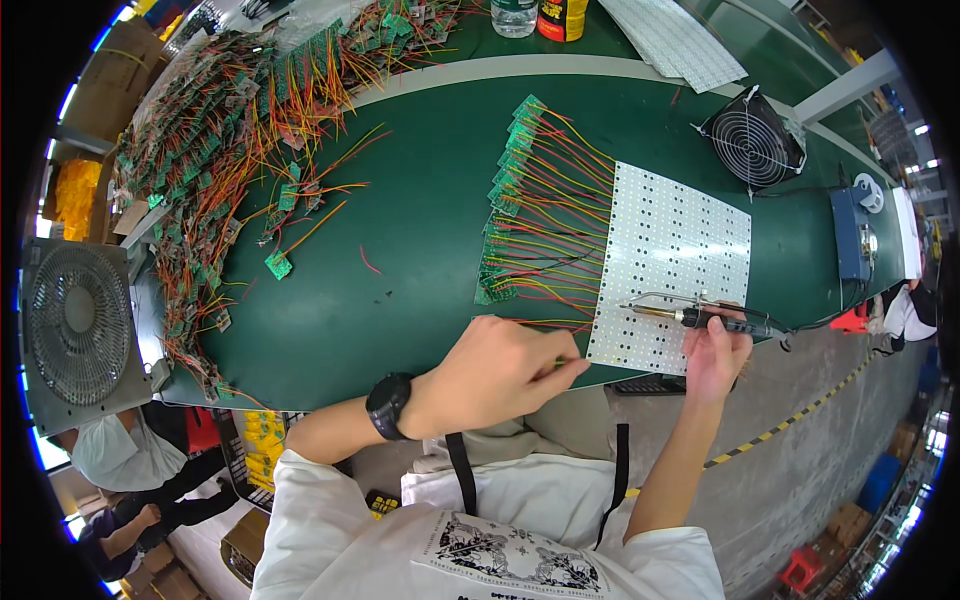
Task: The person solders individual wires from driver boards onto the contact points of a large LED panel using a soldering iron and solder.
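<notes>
A white panel dotted with rows of small marks lies on the green table. Red and yellow wires run from its left edge to a column of small green circuit boards. My right hand is closed round the handle of a soldering iron, whose tip points left over the panel's lower part. A thin metal tube runs along the iron. My left hand, with a black watch on the wrist, pinches a wire by the panel's lower left corner; its fingers partly hide that wire.
A large heap of wired circuit boards covers the table's left and back; a few lie loose nearby. A black fan stands back right, near a blue soldering station. A bottle and yellow can stand at the back.
</notes>
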